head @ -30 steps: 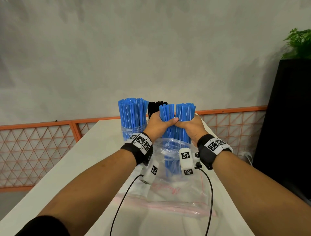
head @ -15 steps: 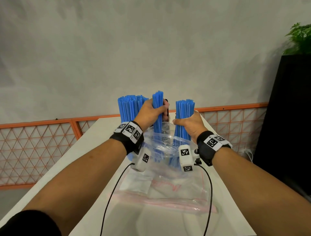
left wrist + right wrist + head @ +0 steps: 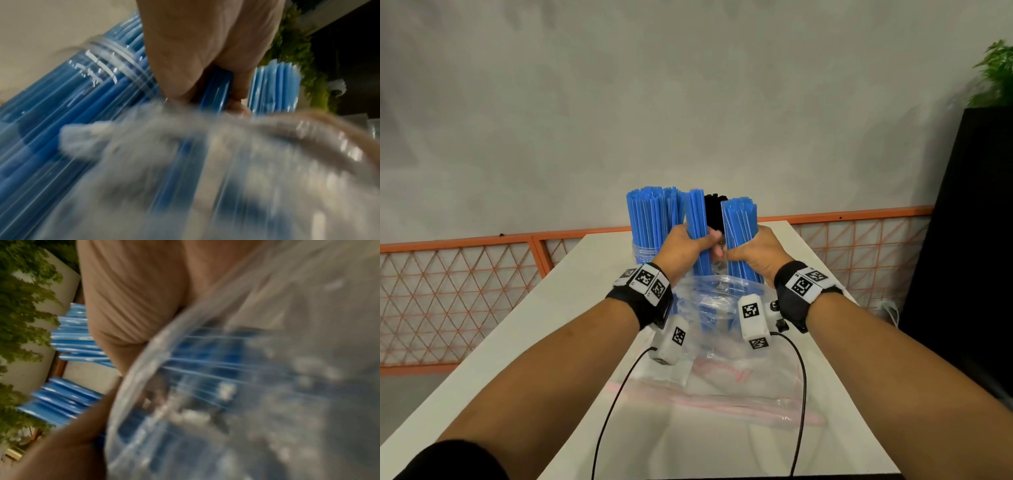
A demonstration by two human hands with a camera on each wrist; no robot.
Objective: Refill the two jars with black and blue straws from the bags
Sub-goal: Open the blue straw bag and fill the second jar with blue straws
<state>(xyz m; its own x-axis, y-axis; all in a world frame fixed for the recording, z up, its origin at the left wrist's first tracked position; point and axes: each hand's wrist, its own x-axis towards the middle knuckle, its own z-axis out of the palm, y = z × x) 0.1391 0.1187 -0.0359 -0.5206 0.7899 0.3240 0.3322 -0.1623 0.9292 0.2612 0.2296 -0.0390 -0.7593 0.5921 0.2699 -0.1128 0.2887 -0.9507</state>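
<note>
My left hand (image 3: 688,245) grips a thin bundle of blue straws (image 3: 695,219) upright, its lower ends still inside the clear plastic bag (image 3: 722,301). My right hand (image 3: 748,253) grips a thicker bundle of blue straws (image 3: 739,219), also standing in the bag. Behind my left hand a clear jar (image 3: 642,250) is packed with blue straws (image 3: 650,212). Black straws (image 3: 713,209) show between the two bundles; their jar is hidden. In the left wrist view my fingers (image 3: 238,91) wrap the blue bundle (image 3: 218,87) beside the jar (image 3: 115,65). The right wrist view is blurred, showing the bag (image 3: 267,369) and blue straws (image 3: 72,340).
The white table (image 3: 551,308) is narrow, with edges left and right. A flat plastic bag with a pink zip (image 3: 722,394) lies near me. An orange mesh fence (image 3: 465,291) runs behind, a black cabinet (image 3: 962,240) with a plant (image 3: 993,75) stands right.
One blue bunch held by both hands has been split in two. My left hand lifted its thin part up and left, then came back down beside the right hand's bundle.
</note>
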